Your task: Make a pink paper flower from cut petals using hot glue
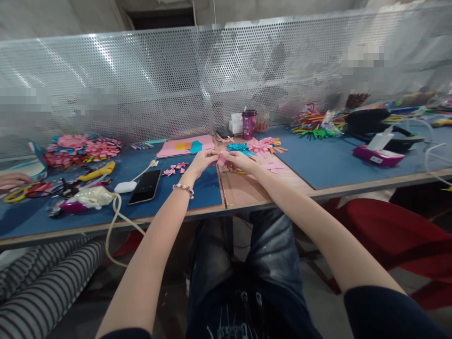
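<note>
Between my two hands, above the front of the table, is a small folded piece of pink paper [222, 158]. My left hand [202, 163] pinches its left side, with a beaded bracelet on the wrist. From the other side the fingers of my right hand [243, 162] close on it. Just behind lie a blue paper flower [238, 147] and a pink paper flower [262, 145]. Several small pink paper pieces [175, 169] are scattered left of my left hand. Flat pink paper strips [273, 165] lie by my right forearm.
Pink and coloured paper sheets [169, 149] lie at the back near a purple cup [249, 124]. Leftward are a phone [145, 186], a glue gun [86, 197] with its cable and another person's hand [14, 181]. A perforated metal screen [158, 84] stands behind the table.
</note>
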Motion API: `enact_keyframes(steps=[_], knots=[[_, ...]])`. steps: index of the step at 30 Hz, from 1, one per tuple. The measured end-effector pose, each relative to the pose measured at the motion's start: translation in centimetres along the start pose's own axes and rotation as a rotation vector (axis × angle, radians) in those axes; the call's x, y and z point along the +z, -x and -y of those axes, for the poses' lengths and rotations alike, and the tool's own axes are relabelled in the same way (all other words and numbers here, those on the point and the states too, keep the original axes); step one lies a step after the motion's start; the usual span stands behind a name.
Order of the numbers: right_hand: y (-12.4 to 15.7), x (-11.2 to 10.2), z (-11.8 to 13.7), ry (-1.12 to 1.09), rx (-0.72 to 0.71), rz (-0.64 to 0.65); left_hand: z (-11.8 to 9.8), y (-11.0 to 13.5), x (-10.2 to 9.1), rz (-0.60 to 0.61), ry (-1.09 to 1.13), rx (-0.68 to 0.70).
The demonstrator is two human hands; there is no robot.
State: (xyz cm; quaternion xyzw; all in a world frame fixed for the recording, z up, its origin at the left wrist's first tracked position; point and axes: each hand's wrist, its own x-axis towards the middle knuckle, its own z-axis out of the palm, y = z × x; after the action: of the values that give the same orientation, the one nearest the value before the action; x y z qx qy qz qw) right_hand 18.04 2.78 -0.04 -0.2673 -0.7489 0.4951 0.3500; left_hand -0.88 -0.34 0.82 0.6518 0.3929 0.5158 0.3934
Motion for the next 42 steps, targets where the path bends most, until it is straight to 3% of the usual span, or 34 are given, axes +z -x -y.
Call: enact_keyframes(steps=[6,11,18,24,34,42], knots=[[0.1,0.7,0.6,0.054,-0.003,-0.142,-0.1,0.0,0.3,-0.046,-0.044,0.063],[0.0,0.3,0.6,0.07,-0.016,-0.252,0.1,-0.3,0.2,-0.154,0.027,0.056],[-0.6,0.1,0.2,0.104,-0.073,-0.237,0.4,-0.7,-0.1,-0.205,0.085,0.009],[-0.5,0.1,0.1,0.196,-0.133,-0.236,0.0,-0.2,0.2,-0.123,0.097,-0.05],[-0.7,0.5,-0.3,0.529,-0.282,-0.365,-0.3,0.0,0.4,-0.132,0.199,-0.08],[-0.5,0.7,-0.8,0.789,-0.295,-0.311,-0.4,-0.3,0.1,-0.116,0.295,-0.135]])
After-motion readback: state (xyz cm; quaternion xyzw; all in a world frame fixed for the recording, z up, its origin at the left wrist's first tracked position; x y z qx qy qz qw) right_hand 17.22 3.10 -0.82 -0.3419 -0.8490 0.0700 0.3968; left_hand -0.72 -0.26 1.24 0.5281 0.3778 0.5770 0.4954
